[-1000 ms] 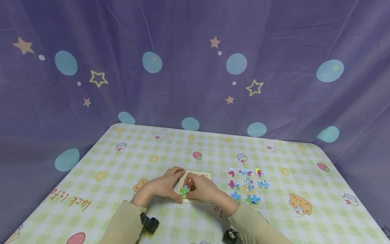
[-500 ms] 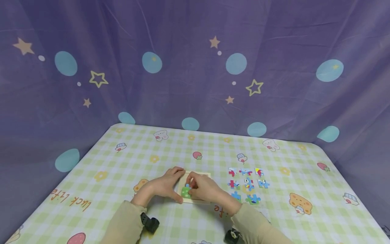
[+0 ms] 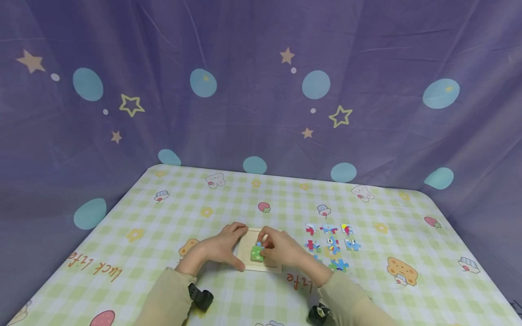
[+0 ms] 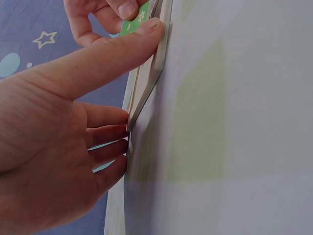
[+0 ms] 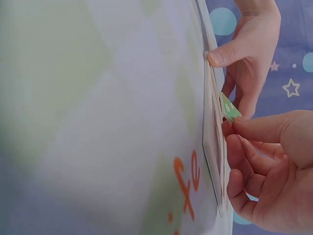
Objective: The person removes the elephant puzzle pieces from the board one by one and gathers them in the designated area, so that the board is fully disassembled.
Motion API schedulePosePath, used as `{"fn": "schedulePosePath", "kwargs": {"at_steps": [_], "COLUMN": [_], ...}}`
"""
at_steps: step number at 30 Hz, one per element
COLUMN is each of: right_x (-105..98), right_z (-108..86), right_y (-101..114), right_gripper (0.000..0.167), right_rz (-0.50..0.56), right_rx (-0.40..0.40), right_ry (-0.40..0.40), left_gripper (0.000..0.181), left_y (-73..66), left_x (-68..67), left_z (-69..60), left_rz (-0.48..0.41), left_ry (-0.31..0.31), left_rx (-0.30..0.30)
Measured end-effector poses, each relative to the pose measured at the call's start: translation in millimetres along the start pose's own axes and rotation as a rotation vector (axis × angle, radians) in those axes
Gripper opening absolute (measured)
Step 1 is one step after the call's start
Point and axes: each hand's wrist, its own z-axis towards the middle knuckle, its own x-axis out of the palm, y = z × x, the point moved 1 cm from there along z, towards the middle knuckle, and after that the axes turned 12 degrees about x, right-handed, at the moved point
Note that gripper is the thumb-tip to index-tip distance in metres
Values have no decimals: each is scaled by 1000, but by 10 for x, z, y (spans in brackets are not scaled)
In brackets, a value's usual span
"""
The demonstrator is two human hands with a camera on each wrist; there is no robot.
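A light wooden puzzle tray lies flat on the table in the head view. My left hand holds its left side, with the thumb at the near corner and the fingers along the far left edge. Between thumb and fingers my right hand pinches a green puzzle piece with pale flower marks and a blue knob. In the right wrist view the piece is tilted over the tray; the left wrist view shows the left thumb on the tray's edge. Part of the tray's right side is hidden by the right hand.
Several loose jigsaw pieces in red, blue, yellow and green lie in rough rows right of the tray. The right forearm partly covers the nearest left one. A checked cloth covers the table, and a purple curtain hangs behind it.
My right hand has moved to the right across the tray with the green puzzle piece, from its left side toward the middle. The left hand and tray have stayed in place.
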Motion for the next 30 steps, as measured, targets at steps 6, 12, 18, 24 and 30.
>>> {"fn": "schedulePosePath", "kwargs": {"at_steps": [6,12,18,24,30], "right_x": [-69,-123,-190,-274,-343], "right_z": [-16,-46,-99,-150,-189], "right_y": [-71,-183,-269,-338,-407], "right_gripper": [17,18,18,18,18], "right_rz": [31,30,27,49,37], "right_rx": [14,16,35,61,65], "right_ry": [-17,-50,-83,-100,-136], "left_gripper": [101,100,101,101,101], "left_y": [-1,1,-6,-8,-1], "left_x": [6,12,15,18,12], "left_z": [0,3,1,-1,-4], "left_rz": [-9,-21,-23,-26,-18], "left_ry": [-3,-6,-8,-7,-6], "left_rx": [-3,-3,-9,-7,-4]}}
